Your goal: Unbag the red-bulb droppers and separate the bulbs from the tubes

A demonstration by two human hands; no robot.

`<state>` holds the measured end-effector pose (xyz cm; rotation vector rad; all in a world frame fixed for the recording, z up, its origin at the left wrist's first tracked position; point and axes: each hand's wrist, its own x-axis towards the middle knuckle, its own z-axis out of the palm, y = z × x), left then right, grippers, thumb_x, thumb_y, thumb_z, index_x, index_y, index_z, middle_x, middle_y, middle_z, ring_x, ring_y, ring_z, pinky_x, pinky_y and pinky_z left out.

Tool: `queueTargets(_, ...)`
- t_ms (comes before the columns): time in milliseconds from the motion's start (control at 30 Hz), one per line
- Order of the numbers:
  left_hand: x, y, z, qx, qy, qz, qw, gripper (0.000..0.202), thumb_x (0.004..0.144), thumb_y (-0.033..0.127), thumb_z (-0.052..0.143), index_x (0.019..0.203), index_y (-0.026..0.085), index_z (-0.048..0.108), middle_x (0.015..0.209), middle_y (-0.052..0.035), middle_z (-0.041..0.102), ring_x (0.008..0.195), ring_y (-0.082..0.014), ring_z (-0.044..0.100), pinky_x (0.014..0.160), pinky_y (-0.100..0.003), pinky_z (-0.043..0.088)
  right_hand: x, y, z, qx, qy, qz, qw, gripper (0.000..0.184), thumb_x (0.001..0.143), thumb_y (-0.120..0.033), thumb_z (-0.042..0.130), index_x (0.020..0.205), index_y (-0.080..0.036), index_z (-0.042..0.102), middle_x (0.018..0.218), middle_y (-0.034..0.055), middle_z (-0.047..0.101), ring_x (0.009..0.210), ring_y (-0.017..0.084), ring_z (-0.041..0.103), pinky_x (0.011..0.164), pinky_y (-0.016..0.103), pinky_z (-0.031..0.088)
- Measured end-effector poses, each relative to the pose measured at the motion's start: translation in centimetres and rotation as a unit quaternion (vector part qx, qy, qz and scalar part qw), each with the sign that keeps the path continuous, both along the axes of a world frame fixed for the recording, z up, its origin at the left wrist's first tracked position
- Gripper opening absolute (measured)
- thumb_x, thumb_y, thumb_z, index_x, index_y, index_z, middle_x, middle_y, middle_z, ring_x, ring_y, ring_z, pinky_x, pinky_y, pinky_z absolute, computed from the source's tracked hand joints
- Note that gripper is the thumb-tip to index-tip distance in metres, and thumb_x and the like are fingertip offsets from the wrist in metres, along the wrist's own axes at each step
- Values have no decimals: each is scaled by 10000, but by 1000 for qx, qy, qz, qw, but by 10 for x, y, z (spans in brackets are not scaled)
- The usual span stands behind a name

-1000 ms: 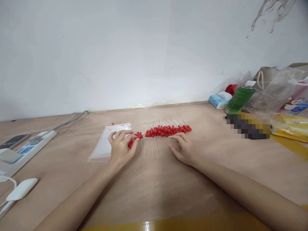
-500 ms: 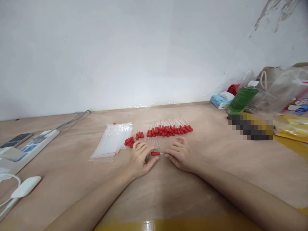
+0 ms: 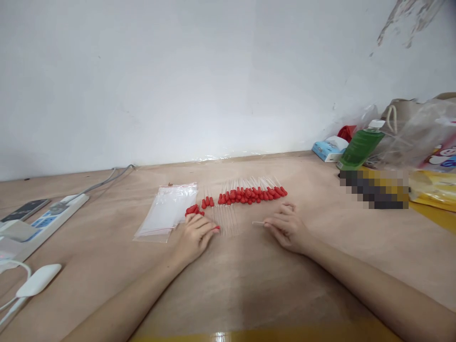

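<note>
A row of glass droppers with red rubber bulbs [image 3: 251,194] lies across the middle of the brown table [image 3: 231,285]. A few loose red bulbs [image 3: 192,209] and bare glass tubes [image 3: 228,221] lie nearer me. My left hand [image 3: 195,235] rests on the table with its fingers pinched on a red bulb [image 3: 216,228]. My right hand [image 3: 287,228] pinches a thin glass tube [image 3: 258,222] that points left. The two hands are apart, the bulb and tube separated.
Clear zip bags [image 3: 166,211] lie left of the droppers. A power strip [image 3: 46,218], a phone [image 3: 23,209] and a white charger [image 3: 37,280] sit at the left. At the right are a green bottle [image 3: 359,147], a tissue pack [image 3: 329,148] and plastic bags [image 3: 420,137].
My left hand left the bulbs by the bags and came toward me holding one red bulb. It met my right hand, then the hands drew apart, bulb left, tube right.
</note>
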<state>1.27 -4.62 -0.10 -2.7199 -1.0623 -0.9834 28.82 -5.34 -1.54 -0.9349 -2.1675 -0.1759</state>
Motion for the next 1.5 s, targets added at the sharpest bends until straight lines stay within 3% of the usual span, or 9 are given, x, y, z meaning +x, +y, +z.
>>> queueTargets(133,-10,1,4,-27,-90,31,995,233,862,208,449,1052,205,584,919,-45,535,845,-134,520,725,-265,437,7,8,-3,-34,19,-55,998,203,843,-223,449,948,-205,622,709,16,613,683,134,468,766,328,284)
queueTargets(267,-22,16,25,-24,-147,139,979,295,851,244,415,1092,202,579,923,-53,502,857,-150,522,738,-276,446,-2,10,-5,-46,16,-84,995,261,836,-202,422,1044,-202,579,759,23,628,688,133,509,743,305,298)
queueTargets(400,-49,45,49,-135,-83,262,952,305,783,330,466,1034,197,576,833,-18,571,648,-131,547,638,-268,443,-16,14,-1,-23,16,-93,995,141,807,-193,451,845,-189,587,735,4,634,670,122,533,768,306,291)
queueTargets(500,-62,61,53,-190,-29,310,931,246,725,385,514,884,208,577,816,5,622,617,-136,550,589,-255,417,-31,20,3,21,-10,-90,996,133,797,-180,458,722,-175,567,664,2,613,661,124,521,799,323,285)
queueTargets(700,-69,70,40,-262,32,292,919,285,750,451,449,727,213,605,742,15,651,673,-163,573,615,-248,397,-55,26,2,89,-41,-109,989,198,785,-162,452,612,-161,548,565,6,571,611,116,466,811,343,271)
queueTargets(1000,-49,80,52,-197,60,280,938,285,752,424,443,751,218,640,830,-12,668,778,-187,583,694,-256,400,-58,15,5,-12,-28,-53,998,253,770,-414,521,843,-208,646,707,21,643,762,174,513,884,417,218)
queueTargets(1133,-25,93,57,-219,141,325,909,238,695,413,520,741,221,653,822,-54,666,882,-246,578,772,-318,389,-59,12,7,-37,-33,-38,998,344,753,-496,526,906,-211,642,765,33,651,806,188,513,900,434,215)
queueTargets(1333,-5,109,61,-311,162,371,860,274,624,317,581,399,176,517,394,-47,515,642,-265,594,768,-418,374,-52,10,8,-58,-18,-33,998,387,741,-514,545,962,-207,624,890,55,646,855,193,509,910,436,229)
queueTargets(1500,-3,115,58,-348,106,348,864,282,600,277,593,363,168,487,316,-22,448,478,-209,544,622,-347,409,-47,11,5,-57,3,-34,998,325,752,-477,555,923,-209,623,890,41,640,854,179,513,914,432,233)
